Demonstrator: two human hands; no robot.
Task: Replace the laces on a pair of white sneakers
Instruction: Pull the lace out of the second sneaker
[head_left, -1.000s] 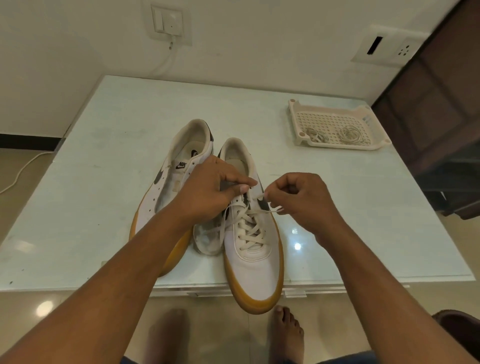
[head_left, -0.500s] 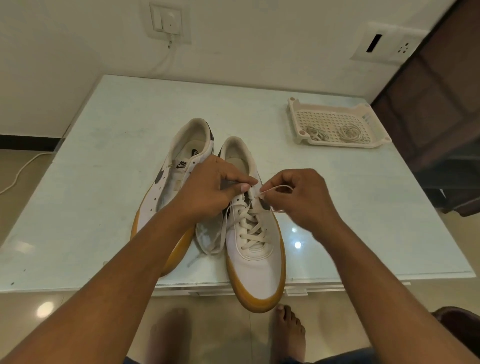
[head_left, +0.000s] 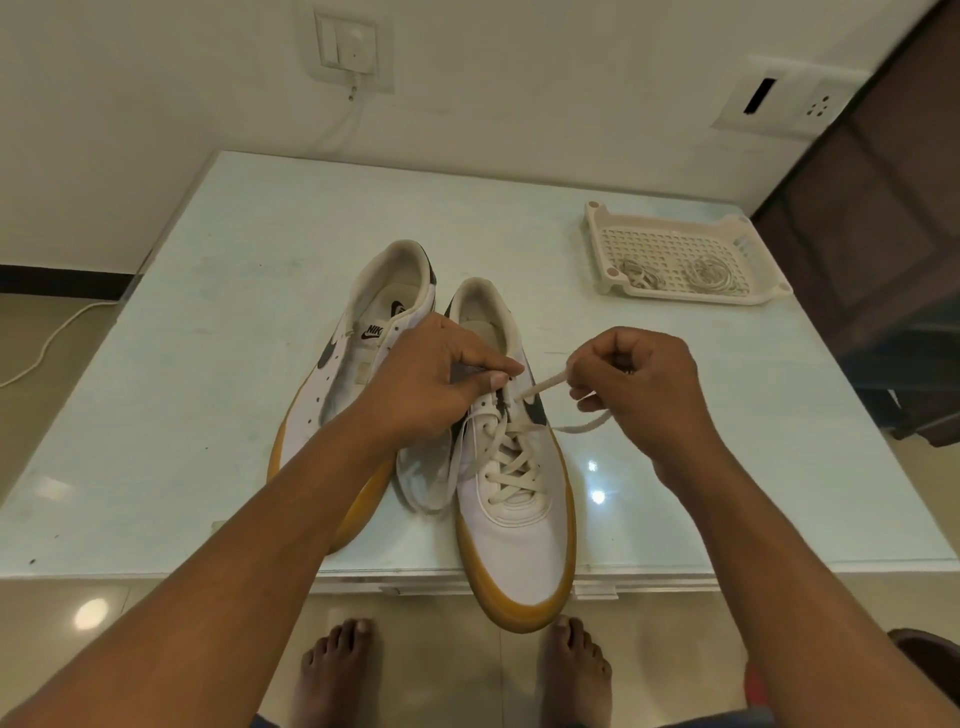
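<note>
- The left hand (head_left: 436, 379) is reaching over the pair of shoes, its thumb and forefinger curling together and pinching the top eyelet edge of the white leather laced sneaker (head_left: 519, 525), which has a dark swoosh and a gum-yellow sole.
- The right hand (head_left: 639, 395) is closing into a loose fist just right of that shoe and gripping the flat off-white lace (head_left: 543, 387) between thumb and fingers.
- One strand of it is running taut from the fingers to the upper eyelets, and another is looping beneath the hand back toward the shoe.
- The laced sneaker is lying on the pale glass-topped table (head_left: 208, 312) with its toe pointing at the person and overhanging the near edge.
- The other sneaker (head_left: 332, 405), white with the same yellow sole, is resting just beside it on the left and touching it, partly under the left forearm.
- A cream perforated plastic tray (head_left: 691, 299) is sitting at the table's far right, well apart from the shoes, and is holding two coiled pale laces (head_left: 709, 273).
- Two bare feet (head_left: 337, 670) are standing on the tiled floor below the table edge.
- A white switch plate (head_left: 353, 47) is hanging on the wall behind.
</note>
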